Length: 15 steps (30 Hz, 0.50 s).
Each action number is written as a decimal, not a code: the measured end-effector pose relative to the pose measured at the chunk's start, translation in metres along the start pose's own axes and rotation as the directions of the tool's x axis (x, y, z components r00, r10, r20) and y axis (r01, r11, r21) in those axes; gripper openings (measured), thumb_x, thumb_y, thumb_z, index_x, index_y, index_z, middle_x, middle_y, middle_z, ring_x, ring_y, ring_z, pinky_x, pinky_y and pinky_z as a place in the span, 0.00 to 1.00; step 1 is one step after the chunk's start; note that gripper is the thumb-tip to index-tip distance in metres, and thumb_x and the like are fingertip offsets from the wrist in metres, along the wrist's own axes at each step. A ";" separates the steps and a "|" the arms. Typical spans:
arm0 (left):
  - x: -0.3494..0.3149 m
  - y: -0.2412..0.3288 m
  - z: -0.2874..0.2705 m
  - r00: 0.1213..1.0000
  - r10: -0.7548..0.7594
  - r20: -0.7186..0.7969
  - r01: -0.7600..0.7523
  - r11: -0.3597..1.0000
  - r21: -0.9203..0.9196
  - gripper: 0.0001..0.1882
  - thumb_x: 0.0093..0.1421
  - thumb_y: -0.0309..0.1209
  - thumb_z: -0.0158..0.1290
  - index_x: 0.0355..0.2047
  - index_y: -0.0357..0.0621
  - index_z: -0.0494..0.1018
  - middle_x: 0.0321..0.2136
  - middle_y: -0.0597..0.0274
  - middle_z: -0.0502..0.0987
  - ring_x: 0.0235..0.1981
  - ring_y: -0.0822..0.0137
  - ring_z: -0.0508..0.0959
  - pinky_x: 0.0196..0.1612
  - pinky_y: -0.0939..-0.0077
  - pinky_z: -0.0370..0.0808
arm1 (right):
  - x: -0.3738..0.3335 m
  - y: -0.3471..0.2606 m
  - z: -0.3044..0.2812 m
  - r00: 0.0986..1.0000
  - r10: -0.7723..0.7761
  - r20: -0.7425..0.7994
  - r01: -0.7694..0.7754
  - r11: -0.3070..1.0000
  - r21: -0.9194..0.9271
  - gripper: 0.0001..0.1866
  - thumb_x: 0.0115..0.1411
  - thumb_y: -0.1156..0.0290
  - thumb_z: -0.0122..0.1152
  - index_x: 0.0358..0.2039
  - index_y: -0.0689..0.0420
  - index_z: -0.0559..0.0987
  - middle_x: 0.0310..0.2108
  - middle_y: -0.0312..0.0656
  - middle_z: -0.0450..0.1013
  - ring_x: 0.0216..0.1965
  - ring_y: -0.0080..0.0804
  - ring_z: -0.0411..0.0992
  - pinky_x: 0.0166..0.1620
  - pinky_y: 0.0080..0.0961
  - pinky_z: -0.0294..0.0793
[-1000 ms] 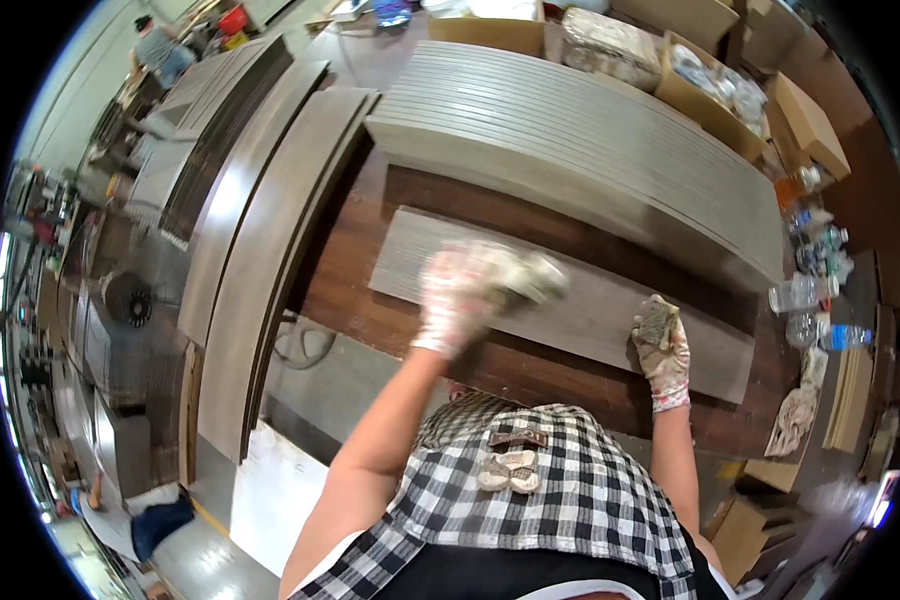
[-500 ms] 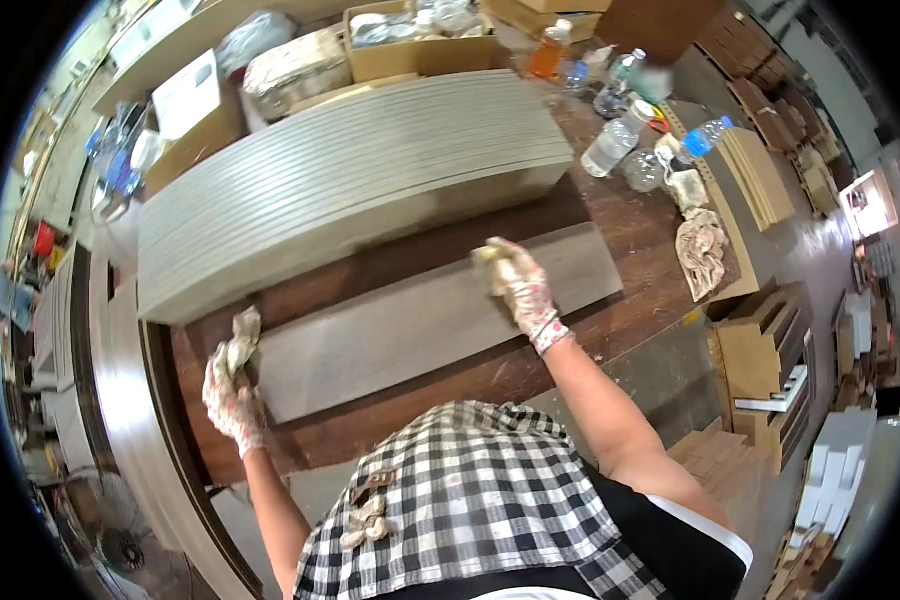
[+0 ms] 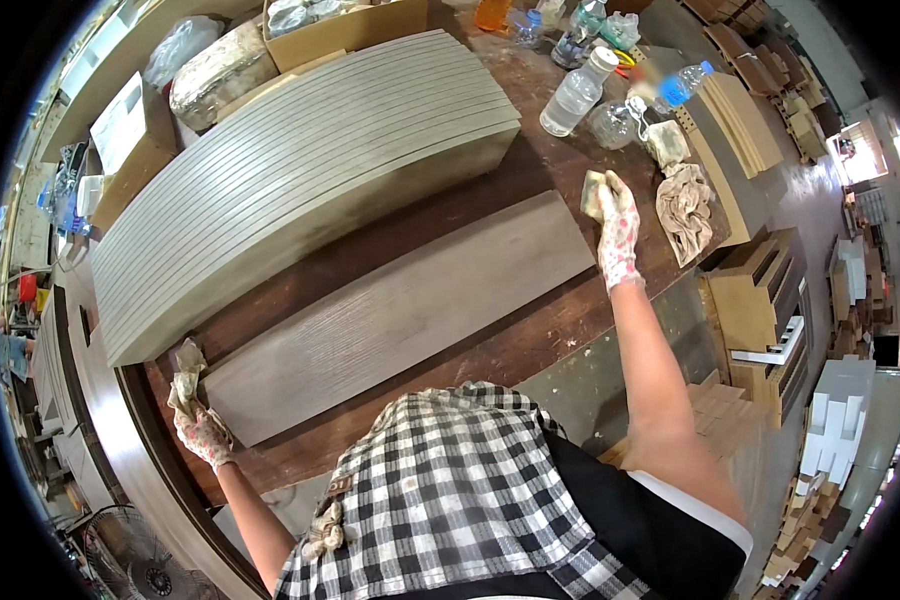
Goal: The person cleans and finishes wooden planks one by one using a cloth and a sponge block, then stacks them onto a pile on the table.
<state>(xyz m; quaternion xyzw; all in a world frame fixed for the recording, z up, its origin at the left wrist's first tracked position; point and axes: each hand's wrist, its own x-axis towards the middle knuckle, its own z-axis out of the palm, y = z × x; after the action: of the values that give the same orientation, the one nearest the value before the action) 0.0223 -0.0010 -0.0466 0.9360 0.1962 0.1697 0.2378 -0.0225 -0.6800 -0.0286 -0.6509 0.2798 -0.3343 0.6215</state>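
Observation:
A long grey wood-grain board (image 3: 400, 315) lies flat on the dark brown table (image 3: 320, 262) before me. Beside its left end, my left hand (image 3: 206, 436), in a white glove with red-pink spots, is closed on a crumpled pale rag (image 3: 187, 378). My right hand (image 3: 620, 225), gloved alike, is just past the board's right end, closed round a yellowish sponge-like pad (image 3: 594, 196). The pad stands clear of the board. Behind the board rises a large stack of grey boards (image 3: 310, 180).
At the back right stand a clear bottle (image 3: 573, 100), a blue-labelled bottle (image 3: 682, 87) and other bottles. A beige cloth (image 3: 684, 210) lies near the right edge. Cardboard boxes (image 3: 355, 38) line the back left. A fan (image 3: 135, 560) stands at lower left.
My right hand has moved with the pad from over the board to beyond its right end. The left hand still holds the rag by the left end. The whole view has shifted.

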 end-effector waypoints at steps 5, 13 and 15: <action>-0.003 0.011 -0.004 0.997 0.048 -0.058 -0.038 0.986 0.160 0.15 0.58 0.31 0.50 0.44 0.37 0.72 0.37 0.52 0.76 0.38 0.58 0.76 0.42 0.68 0.70 | -0.074 -0.018 0.011 0.893 -0.259 0.368 0.402 0.828 -0.392 0.26 0.56 0.73 0.57 0.55 0.62 0.63 0.51 0.46 0.66 0.51 0.32 0.65 0.53 0.27 0.64; 0.000 -0.005 -0.008 0.999 0.002 0.039 0.001 0.997 -0.075 0.16 0.58 0.26 0.48 0.48 0.38 0.69 0.39 0.60 0.77 0.37 0.71 0.74 0.40 0.76 0.70 | -0.006 0.008 0.012 0.990 -0.050 0.136 0.081 0.968 -0.239 0.32 0.62 0.61 0.49 0.61 0.62 0.52 0.61 0.49 0.53 0.61 0.37 0.52 0.61 0.28 0.52; -0.002 0.001 0.002 0.994 0.075 0.078 -0.061 0.985 -0.161 0.16 0.59 0.25 0.47 0.48 0.38 0.69 0.39 0.62 0.76 0.37 0.72 0.74 0.40 0.77 0.70 | 0.033 0.047 -0.011 0.982 -0.154 0.105 0.182 0.919 -0.350 0.32 0.62 0.59 0.48 0.60 0.63 0.53 0.60 0.50 0.54 0.60 0.38 0.54 0.61 0.28 0.52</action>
<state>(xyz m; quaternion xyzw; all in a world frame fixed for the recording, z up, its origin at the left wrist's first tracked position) 0.0217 -0.0034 -0.0476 0.9267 0.1399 0.1535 0.3133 -0.0081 -0.7162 -0.0729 -0.7869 0.2555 -0.3050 0.4716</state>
